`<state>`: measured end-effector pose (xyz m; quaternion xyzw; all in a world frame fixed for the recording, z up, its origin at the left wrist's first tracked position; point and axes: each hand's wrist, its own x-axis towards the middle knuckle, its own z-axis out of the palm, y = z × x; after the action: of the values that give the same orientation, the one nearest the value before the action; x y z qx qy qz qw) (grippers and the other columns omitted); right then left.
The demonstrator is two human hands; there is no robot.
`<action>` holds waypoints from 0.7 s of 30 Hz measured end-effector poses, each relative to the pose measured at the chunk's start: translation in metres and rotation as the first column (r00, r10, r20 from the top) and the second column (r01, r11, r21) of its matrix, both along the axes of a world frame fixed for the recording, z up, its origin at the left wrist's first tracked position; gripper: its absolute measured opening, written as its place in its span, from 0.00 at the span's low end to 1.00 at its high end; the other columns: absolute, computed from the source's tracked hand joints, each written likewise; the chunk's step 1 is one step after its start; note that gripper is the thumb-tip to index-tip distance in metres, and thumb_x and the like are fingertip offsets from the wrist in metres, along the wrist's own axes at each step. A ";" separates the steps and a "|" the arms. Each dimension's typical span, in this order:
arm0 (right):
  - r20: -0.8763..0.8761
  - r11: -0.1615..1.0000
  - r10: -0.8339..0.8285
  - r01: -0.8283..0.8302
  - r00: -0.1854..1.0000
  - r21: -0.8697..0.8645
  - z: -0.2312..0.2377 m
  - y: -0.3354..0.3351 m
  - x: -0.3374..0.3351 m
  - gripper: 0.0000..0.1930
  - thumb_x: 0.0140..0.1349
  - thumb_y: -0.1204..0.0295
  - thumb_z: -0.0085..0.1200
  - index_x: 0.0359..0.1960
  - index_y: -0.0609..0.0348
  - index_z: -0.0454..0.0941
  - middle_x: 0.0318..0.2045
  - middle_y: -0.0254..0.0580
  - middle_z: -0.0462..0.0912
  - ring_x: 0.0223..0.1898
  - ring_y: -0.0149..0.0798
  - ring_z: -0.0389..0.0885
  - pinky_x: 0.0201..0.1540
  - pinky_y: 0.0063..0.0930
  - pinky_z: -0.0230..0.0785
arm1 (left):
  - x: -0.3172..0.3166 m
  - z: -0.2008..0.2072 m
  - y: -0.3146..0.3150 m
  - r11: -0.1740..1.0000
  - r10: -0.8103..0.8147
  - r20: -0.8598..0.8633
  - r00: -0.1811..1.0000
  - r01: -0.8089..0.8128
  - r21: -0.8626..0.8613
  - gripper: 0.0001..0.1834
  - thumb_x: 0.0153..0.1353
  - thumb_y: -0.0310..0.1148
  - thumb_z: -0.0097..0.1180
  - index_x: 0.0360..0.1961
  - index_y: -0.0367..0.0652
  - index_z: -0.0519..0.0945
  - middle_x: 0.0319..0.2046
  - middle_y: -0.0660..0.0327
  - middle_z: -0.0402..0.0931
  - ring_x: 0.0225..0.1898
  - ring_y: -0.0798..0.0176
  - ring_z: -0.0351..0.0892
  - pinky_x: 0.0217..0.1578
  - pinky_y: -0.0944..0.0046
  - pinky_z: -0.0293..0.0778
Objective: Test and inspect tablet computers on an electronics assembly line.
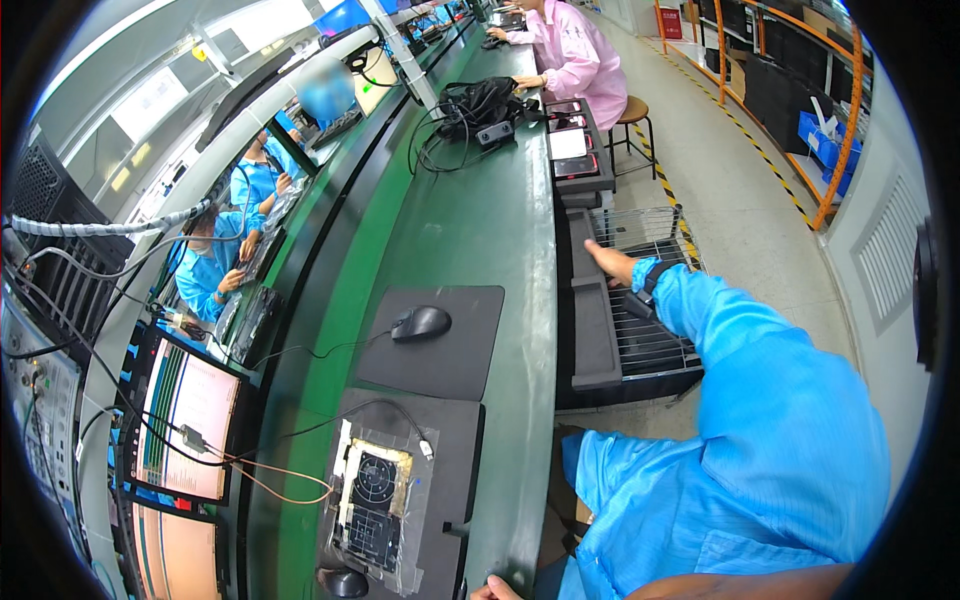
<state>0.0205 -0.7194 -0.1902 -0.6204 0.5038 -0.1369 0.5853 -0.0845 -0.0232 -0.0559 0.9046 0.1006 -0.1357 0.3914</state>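
Observation:
My right arm, in a blue sleeve with a dark wristband, reaches out to the right of the bench. My right hand (610, 263) is over the dark foam trays (596, 335) on a wire rack cart (655, 345), its visible fingers stretched out and nothing seen in them. Whether it touches the foam I cannot tell. At the bottom edge of the view, only a small part of my left hand (496, 588) shows, beside the bench edge; its other fingers are out of view. Nearest to it on the bench lies a taped test fixture (375, 510) with a round fan-like pattern, on a dark mat (445, 440).
A computer mouse (421, 322) rests on a mouse pad (480, 330); a loose cable plug (427, 449) lies near the fixture. Monitors (190, 420) stand left. Farther up the green bench (470, 220) are a black bag (480, 105), a tray of devices (575, 150) and a person in pink.

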 end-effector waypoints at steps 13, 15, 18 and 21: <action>-0.463 0.269 0.164 -0.491 0.871 -0.829 -0.014 0.105 -0.191 0.31 0.75 0.56 0.59 0.70 0.68 0.76 0.73 0.65 0.73 0.78 0.64 0.66 0.82 0.62 0.54 | -0.012 0.043 -0.031 0.979 -0.086 0.304 0.949 0.024 0.201 0.23 0.77 0.54 0.64 0.36 0.44 0.85 0.27 0.53 0.83 0.31 0.51 0.80 0.36 0.49 0.74; -0.430 0.273 0.139 -0.452 0.892 -0.849 -0.018 0.112 -0.190 0.30 0.74 0.57 0.60 0.68 0.68 0.77 0.72 0.65 0.73 0.77 0.64 0.66 0.81 0.63 0.55 | -0.011 0.046 -0.032 0.977 -0.094 0.325 0.941 0.024 0.213 0.23 0.77 0.54 0.63 0.35 0.44 0.85 0.25 0.53 0.83 0.29 0.51 0.81 0.34 0.51 0.75; -0.441 0.306 0.145 -0.464 0.886 -0.831 -0.019 0.111 -0.189 0.30 0.74 0.57 0.60 0.68 0.69 0.77 0.73 0.65 0.73 0.78 0.63 0.66 0.81 0.62 0.54 | -0.013 0.048 -0.034 0.981 -0.092 0.344 0.934 0.025 0.194 0.24 0.77 0.54 0.63 0.34 0.43 0.85 0.25 0.52 0.84 0.29 0.49 0.83 0.34 0.51 0.76; -0.454 0.288 0.168 -0.484 0.875 -0.826 -0.022 0.104 -0.191 0.30 0.73 0.58 0.60 0.68 0.69 0.77 0.73 0.64 0.72 0.77 0.64 0.66 0.81 0.62 0.54 | -0.012 0.041 -0.032 0.988 -0.085 0.366 0.927 0.032 0.148 0.24 0.78 0.53 0.62 0.34 0.41 0.85 0.26 0.51 0.84 0.29 0.47 0.83 0.34 0.50 0.77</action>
<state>-0.1709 -0.6155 -0.2123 -0.9410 0.2761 -0.1819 0.0722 -0.0963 -0.0555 -0.0154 0.9417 0.0072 0.0334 0.3348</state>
